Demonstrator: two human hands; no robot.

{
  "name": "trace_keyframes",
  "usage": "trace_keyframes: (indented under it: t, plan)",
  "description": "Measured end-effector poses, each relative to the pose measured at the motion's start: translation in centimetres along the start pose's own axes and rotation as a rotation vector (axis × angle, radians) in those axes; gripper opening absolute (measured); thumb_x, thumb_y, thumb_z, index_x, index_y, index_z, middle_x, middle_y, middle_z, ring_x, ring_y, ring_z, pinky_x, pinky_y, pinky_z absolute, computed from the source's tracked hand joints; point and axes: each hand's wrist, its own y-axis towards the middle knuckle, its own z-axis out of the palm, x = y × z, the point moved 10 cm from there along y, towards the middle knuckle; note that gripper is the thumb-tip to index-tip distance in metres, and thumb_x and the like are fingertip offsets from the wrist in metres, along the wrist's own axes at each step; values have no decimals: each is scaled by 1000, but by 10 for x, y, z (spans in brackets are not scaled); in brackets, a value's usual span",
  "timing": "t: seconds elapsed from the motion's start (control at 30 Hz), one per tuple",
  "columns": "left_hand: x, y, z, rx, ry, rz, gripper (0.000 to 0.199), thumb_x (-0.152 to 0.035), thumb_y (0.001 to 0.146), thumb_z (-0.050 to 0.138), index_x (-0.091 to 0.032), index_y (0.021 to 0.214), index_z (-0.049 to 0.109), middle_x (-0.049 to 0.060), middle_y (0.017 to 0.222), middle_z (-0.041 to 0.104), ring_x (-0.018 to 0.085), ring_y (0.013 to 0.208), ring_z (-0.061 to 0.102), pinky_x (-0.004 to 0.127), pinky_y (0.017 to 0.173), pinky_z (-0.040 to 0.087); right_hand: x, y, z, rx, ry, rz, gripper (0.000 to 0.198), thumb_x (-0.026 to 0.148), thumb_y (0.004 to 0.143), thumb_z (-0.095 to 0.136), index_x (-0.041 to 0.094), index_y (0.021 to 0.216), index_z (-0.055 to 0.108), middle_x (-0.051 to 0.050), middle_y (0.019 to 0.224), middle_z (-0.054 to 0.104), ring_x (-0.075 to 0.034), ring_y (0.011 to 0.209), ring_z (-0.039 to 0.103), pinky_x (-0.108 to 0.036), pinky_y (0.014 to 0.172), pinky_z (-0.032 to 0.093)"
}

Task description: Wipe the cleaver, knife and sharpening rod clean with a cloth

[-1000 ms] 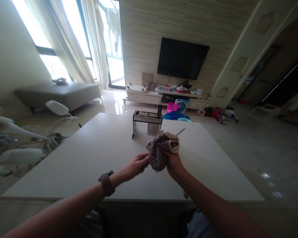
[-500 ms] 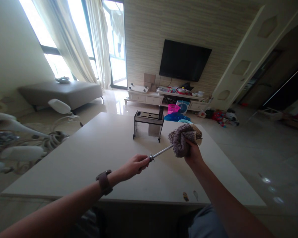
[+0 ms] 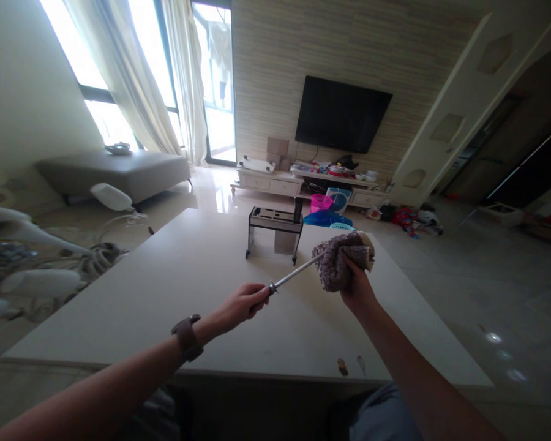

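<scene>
My left hand (image 3: 248, 301) is closed round the dark handle of a honing steel (image 3: 298, 271), above the white table (image 3: 165, 294). The metal rod slants up and to the right, and its far end goes out of sight in a bunched purple-brown towel (image 3: 335, 260). The towel is gripped in my right hand (image 3: 359, 285), fingers mostly hidden behind the cloth. Beyond the rod stands a knife block (image 3: 273, 214) with clear sides; one black-handled knife (image 3: 298, 209) sticks up from its right end, and a blade shows below.
Two small objects, one brown and yellow (image 3: 342, 367) and one pale (image 3: 360, 364), lie near the table's front edge. A chandelier with white shades (image 3: 41, 283) is at the left. Past the table are a pink basket (image 3: 321, 203) and a television (image 3: 342, 113).
My left hand has drawn slightly down and left with the honing steel, so more of the rod shows outside the towel. My right hand and the towel have stayed almost in place.
</scene>
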Motion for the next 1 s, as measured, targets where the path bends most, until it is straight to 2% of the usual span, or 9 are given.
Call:
trace_keyframes:
  t: [0.17, 0.3, 0.47, 0.57, 0.73, 0.9, 1.0]
  plan:
    - [2, 4, -7, -82, -102, -15, 56, -70, 79, 68, -15, 81, 55, -7, 59, 38, 5, 44, 28, 18, 39, 16, -16, -20, 15, 5, -8, 39, 43, 26, 65, 87, 22, 107, 76, -2, 107, 80, -26, 106, 74, -44, 101, 58]
    - [0, 6, -2, -78, -111, -15, 55, -69, 79, 67, -15, 80, 56, -7, 58, 38, 4, 43, 28, 18, 38, 15, -40, -48, 35, 50, -51, 100, 43, 27, 59, 92, 22, 100, 77, -3, 106, 81, -27, 106, 74, -44, 102, 58]
    - [3, 9, 16, -28, -26, 43, 47, -61, 83, 66, -16, 79, 57, -6, 57, 39, 6, 46, 33, 19, 40, 22, -77, -86, 61, 172, -108, 192, 52, 28, 57, 94, 20, 105, 76, -6, 109, 80, -29, 109, 73, -48, 108, 52]
    - [5, 10, 20, -20, 39, 105, 37, -50, 84, 65, -14, 79, 61, -5, 57, 41, 8, 49, 35, 20, 43, 26, -84, -97, 62, 141, -120, 163, 62, 24, 53, 96, 22, 111, 74, -6, 113, 79, -29, 110, 72, -50, 108, 52]
    - [12, 12, 21, 4, 46, 115, 32, -47, 88, 61, -15, 82, 61, -6, 57, 39, 8, 48, 33, 20, 43, 25, -82, -95, 61, 120, -114, 123, 68, 25, 53, 95, 22, 117, 71, -6, 112, 79, -31, 106, 72, -53, 105, 53]
    - [13, 13, 22, 42, 43, 93, 46, -62, 88, 60, -16, 87, 60, -7, 60, 38, 7, 48, 31, 21, 43, 23, -75, -80, 55, 85, -88, 90, 61, 23, 52, 94, 23, 109, 73, -4, 110, 79, -29, 106, 72, -51, 104, 53]
    - [8, 11, 22, 51, 57, 74, 52, -67, 88, 58, -16, 82, 57, -5, 64, 41, 8, 51, 33, 21, 44, 24, -63, -61, 49, 74, -63, 54, 57, 23, 55, 92, 23, 108, 74, -3, 109, 79, -29, 106, 72, -50, 104, 54]
